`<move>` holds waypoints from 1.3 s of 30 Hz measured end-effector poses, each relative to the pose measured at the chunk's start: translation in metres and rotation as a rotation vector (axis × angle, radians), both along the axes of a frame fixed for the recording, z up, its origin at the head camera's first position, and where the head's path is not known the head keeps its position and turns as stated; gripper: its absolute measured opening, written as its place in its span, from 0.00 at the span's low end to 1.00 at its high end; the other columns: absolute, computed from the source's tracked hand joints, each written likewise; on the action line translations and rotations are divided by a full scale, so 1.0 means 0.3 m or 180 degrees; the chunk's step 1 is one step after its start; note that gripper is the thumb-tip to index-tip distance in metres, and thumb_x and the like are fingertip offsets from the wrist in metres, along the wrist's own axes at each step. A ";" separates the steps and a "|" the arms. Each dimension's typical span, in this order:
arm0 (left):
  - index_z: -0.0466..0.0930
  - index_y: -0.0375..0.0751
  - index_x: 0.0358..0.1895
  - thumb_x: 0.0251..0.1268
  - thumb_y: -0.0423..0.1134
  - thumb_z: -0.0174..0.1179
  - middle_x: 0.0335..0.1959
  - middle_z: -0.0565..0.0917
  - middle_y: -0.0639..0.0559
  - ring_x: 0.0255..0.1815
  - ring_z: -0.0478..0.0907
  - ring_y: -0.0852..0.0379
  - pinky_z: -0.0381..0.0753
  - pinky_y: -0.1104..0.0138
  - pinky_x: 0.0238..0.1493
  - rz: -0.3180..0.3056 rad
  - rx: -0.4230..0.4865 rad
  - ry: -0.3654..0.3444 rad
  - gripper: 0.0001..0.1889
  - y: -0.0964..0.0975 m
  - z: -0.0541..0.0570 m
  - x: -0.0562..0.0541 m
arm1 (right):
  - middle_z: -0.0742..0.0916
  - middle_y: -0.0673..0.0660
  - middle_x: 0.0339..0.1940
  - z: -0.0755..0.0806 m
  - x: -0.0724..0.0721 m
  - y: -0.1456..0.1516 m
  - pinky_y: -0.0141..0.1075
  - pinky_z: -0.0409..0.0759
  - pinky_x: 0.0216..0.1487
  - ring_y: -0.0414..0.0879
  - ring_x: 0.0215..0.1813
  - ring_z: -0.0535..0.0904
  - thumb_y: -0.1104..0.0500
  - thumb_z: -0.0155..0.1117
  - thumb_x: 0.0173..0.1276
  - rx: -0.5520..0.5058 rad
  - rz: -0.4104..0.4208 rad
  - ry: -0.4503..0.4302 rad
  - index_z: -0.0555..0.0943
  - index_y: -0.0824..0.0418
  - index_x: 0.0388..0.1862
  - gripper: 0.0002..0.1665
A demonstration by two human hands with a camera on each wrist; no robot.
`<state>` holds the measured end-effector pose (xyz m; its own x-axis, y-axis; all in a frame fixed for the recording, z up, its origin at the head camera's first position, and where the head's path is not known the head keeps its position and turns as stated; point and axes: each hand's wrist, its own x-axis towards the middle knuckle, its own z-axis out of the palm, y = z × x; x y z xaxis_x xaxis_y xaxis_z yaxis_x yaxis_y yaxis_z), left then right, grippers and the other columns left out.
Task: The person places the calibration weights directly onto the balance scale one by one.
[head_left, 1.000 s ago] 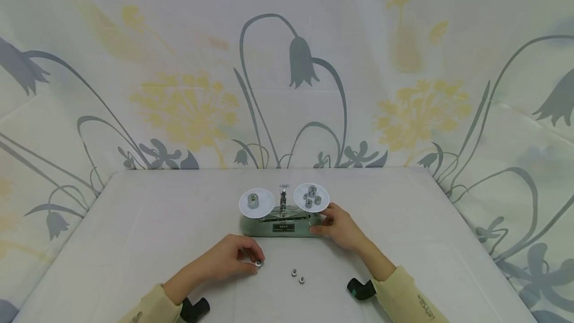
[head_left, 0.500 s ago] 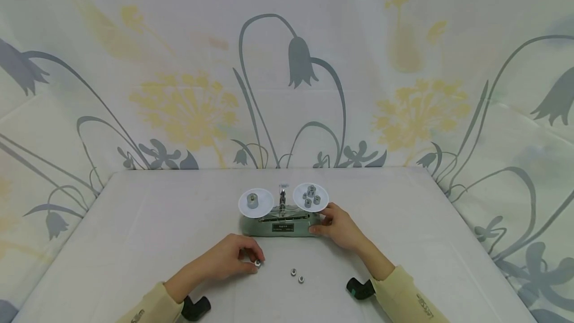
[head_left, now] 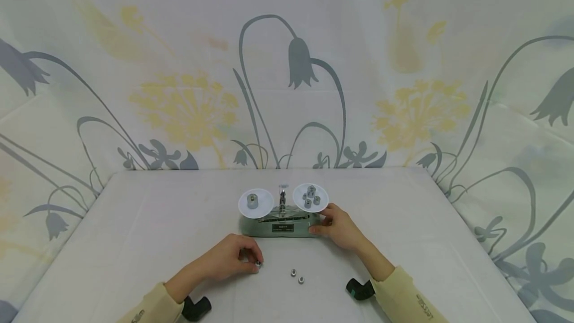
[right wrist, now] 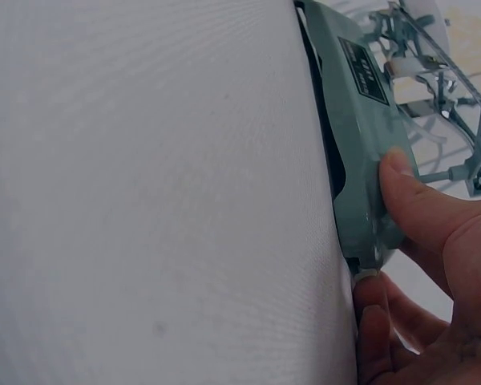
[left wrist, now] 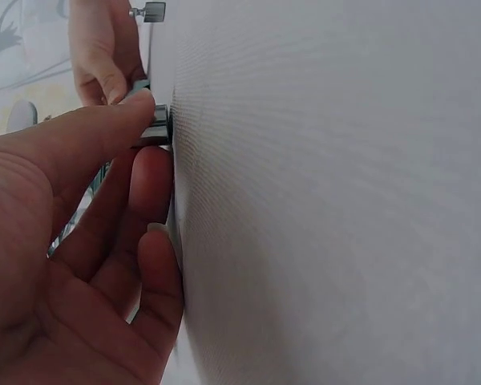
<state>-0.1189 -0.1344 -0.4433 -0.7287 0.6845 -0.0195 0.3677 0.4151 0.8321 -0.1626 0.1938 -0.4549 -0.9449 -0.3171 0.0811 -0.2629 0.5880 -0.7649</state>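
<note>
Shiny metal weights (head_left: 293, 273), smooth glossy balance base (right wrist: 357, 144), smooth plastic-looking pans (head_left: 267, 204), matt cloth-like tabletop (head_left: 134, 223).

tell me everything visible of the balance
The balance stands upright on the white table. It has a green base with a dark label, a metal-looking column, a white left pan bearing one larger weight, and a right pan bearing several smaller weights. The right hand grips the base's right end.

head: high, wide, forward-down
left wrist: close, tabletop (left wrist: 345, 200) tipped sideways
right wrist: close, scale (right wrist: 361, 136) sideways
head/right overlap: scale
</note>
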 end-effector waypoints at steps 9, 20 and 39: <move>0.85 0.50 0.37 0.58 0.37 0.73 0.31 0.82 0.64 0.33 0.75 0.65 0.74 0.70 0.34 0.0041 -0.0005 0.0079 0.07 0.001 0.000 0.000 | 0.79 0.52 0.43 -0.002 0.000 0.000 0.39 0.73 0.40 0.44 0.38 0.73 0.56 0.78 0.56 0.0020 -0.0029 0.0025 0.83 0.64 0.57 0.30; 0.85 0.51 0.38 0.59 0.37 0.72 0.35 0.84 0.63 0.38 0.78 0.60 0.76 0.68 0.38 0.0081 0.0103 0.0102 0.06 -0.003 0.008 0.004 | 0.79 0.52 0.43 -0.001 0.001 -0.004 0.39 0.73 0.40 0.44 0.38 0.73 0.55 0.78 0.56 0.0035 -0.0056 -0.0011 0.83 0.63 0.57 0.29; 0.86 0.45 0.40 0.59 0.33 0.71 0.38 0.85 0.64 0.42 0.81 0.63 0.78 0.65 0.41 0.0154 0.0158 0.0487 0.07 -0.028 0.061 -0.023 | 0.80 0.54 0.43 0.011 0.008 0.000 0.37 0.73 0.38 0.45 0.37 0.74 0.57 0.78 0.56 -0.0049 0.0005 0.0051 0.83 0.66 0.56 0.29</move>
